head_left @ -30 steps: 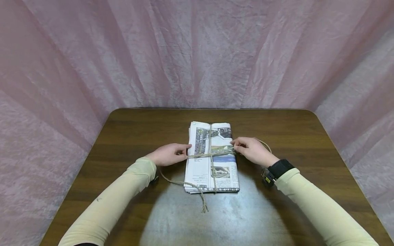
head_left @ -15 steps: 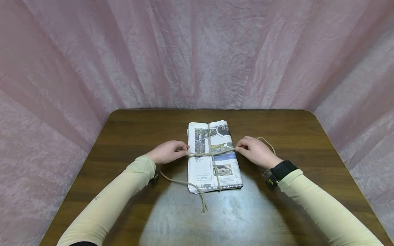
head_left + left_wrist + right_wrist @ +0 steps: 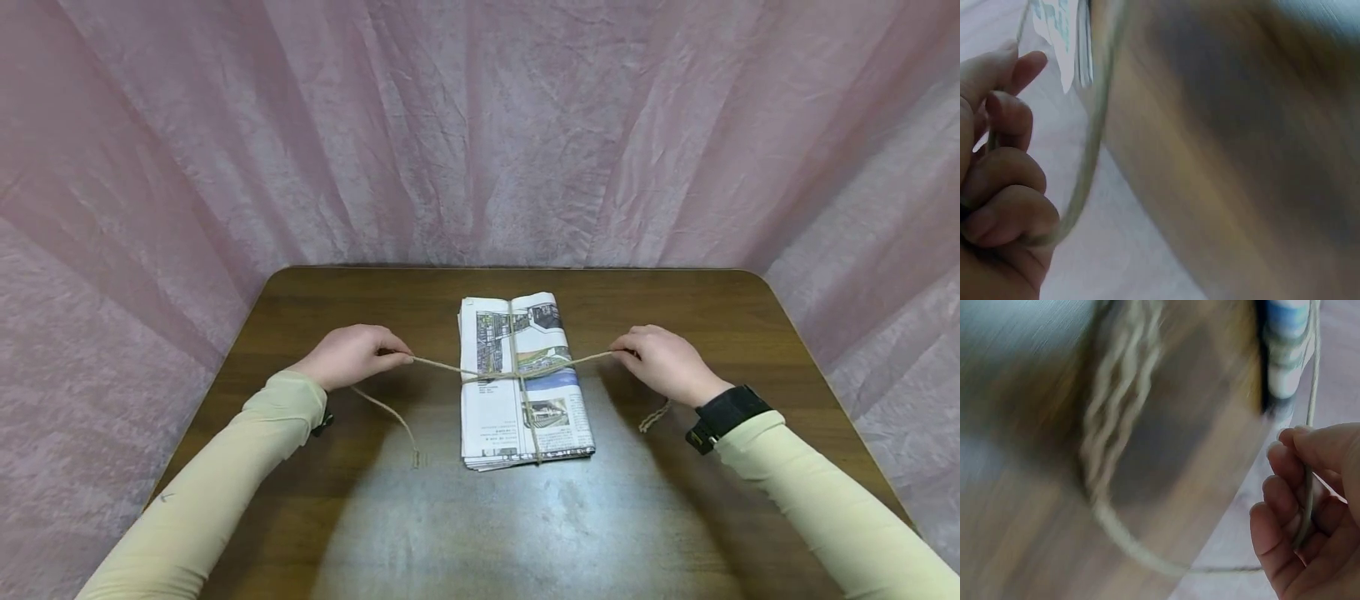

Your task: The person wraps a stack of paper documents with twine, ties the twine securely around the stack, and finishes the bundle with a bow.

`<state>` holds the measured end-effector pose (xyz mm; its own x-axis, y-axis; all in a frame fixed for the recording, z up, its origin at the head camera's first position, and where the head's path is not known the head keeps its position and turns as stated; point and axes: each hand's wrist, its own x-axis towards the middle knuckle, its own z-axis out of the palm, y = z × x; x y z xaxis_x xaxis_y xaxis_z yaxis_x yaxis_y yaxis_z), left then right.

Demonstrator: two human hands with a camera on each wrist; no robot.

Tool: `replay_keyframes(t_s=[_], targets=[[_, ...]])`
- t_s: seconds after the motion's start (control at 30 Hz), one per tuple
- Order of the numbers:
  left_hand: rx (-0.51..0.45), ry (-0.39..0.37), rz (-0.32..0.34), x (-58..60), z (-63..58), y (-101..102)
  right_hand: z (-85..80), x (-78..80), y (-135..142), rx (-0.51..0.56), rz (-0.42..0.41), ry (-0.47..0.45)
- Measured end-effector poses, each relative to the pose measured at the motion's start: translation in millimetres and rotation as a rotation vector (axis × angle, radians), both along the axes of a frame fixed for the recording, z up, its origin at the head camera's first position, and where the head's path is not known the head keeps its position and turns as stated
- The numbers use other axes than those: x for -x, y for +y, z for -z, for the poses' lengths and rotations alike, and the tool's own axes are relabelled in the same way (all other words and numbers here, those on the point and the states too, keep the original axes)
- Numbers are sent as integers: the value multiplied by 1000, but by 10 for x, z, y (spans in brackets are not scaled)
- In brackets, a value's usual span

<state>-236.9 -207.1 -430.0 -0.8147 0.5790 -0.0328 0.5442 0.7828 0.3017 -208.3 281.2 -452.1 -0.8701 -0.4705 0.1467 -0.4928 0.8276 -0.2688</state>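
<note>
A stack of folded newspapers (image 3: 491, 425) lies on the wooden table, with twine (image 3: 513, 333) running lengthwise and crosswise over it and crossing near its middle. To the left of the stack, my left hand (image 3: 351, 357) pinches one length of the twine between thumb and fingers. My right hand (image 3: 667, 360) pinches the other length on the right side. Both lengths stretch taut from the crossing up to the fingers. Past the left hand, a loose twine tail (image 3: 1094, 137) hangs down in a curve. The right tail (image 3: 1122, 394) ends in frayed, wavy strands.
The brown wooden table (image 3: 480, 542) has rounded far corners. A pink curtain (image 3: 480, 133) hangs behind it and at both sides. A black band (image 3: 732, 411) is strapped around the right wrist.
Both hands have drawn apart, the left leftward and the right rightward, pulling the twine out past the stack's sides. The newspapers have turned slightly. The left tail has moved off the stack to the left.
</note>
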Motion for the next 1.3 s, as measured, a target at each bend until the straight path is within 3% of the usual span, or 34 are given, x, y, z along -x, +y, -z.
replay_keyframes(t_s=[0.17,0.3,0.43,0.53,0.63,0.83,1.0,1.1,1.2,1.3], targets=[[79,157,35,-3,-137,-273,-66,4,279,-25,36,49],[66,273,48,22,-196,-430,-111,18,417,-5,38,120],[9,351,70,40,-174,-482,-135,44,452,33,21,204],[10,371,80,33,-86,-489,-100,63,468,47,5,230],[50,336,66,4,51,-499,-18,68,491,48,13,180],[100,185,-19,-58,339,-514,190,47,532,19,76,-9],[100,135,-58,-72,481,-494,301,17,522,-6,84,-42],[115,97,-67,-89,485,-488,287,-21,503,-6,82,-75],[100,49,-110,-136,405,-483,194,-84,500,34,114,-102],[-52,-52,-201,-208,268,-426,49,-157,501,141,174,-149]])
